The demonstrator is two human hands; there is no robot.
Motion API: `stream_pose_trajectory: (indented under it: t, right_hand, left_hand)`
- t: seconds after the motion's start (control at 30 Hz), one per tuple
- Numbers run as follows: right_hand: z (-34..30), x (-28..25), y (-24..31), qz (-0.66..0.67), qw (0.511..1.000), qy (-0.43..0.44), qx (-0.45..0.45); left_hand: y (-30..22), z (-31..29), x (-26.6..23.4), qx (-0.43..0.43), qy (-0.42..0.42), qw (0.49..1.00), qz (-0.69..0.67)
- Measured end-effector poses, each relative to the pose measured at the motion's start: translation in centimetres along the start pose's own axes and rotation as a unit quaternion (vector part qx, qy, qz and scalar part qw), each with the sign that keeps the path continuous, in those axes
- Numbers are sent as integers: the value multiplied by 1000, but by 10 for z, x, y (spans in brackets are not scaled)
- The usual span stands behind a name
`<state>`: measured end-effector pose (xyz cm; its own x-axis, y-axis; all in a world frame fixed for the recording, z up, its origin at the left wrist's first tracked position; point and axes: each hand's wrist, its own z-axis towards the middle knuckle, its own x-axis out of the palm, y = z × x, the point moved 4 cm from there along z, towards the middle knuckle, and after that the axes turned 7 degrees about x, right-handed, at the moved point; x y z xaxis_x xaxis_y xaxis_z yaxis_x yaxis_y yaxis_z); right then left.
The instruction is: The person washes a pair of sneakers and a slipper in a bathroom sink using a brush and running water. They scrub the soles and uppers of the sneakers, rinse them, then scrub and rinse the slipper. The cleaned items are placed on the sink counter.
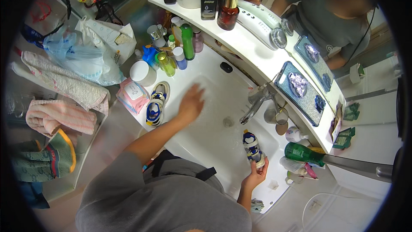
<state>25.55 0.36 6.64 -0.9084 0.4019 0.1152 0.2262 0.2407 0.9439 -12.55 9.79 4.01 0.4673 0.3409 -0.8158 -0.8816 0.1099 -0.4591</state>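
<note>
Head view: A person in a gray shirt (167, 195) leans over a white sink (204, 144), the right hand (259, 171) grasping the near end of a blue-and-white sneaker (252, 147) at the basin's right side. The shoe's long axis runs away from the body, angled slightly left, its yellow-tabbed end pointing toward the faucet (257, 101). The left hand (192, 103), blurred, appears released, fingers extended over the basin's left half with nothing visible in its grasp. The held shoe lies to its right and nearer the body, well apart across the drain (228, 122); the right hand is plainly the closer of the two. A matching sneaker (157, 104) rests untouched on the left rim, near the left hand, lying roughly lengthwise away from the body. Beyond, a green bottle (187, 41) stands among toiletries, and a phone (300, 92) lies on the white shelf (256, 60).
</note>
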Motion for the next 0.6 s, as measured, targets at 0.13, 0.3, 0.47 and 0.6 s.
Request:
stream_pose_trajectory:
  t: [0.13, 0.3, 0.47, 0.6]
  right_hand:
    - [3, 7, -18, 22, 999, 14, 33]
    - [0, 27, -23, 27, 998, 25, 48]
    - [5, 29, -25, 21, 998, 33, 51]
    - [7, 26, -16, -4, 998, 19, 54]
  left_hand:
    - [45, 12, -23, -59, 8, 990, 127]
    - [55, 40, 15, 32, 22, 994, 101]
    - [78, 113, 45, 34, 46, 994, 99]
    - [90, 148, 56, -10, 85, 991, 101]
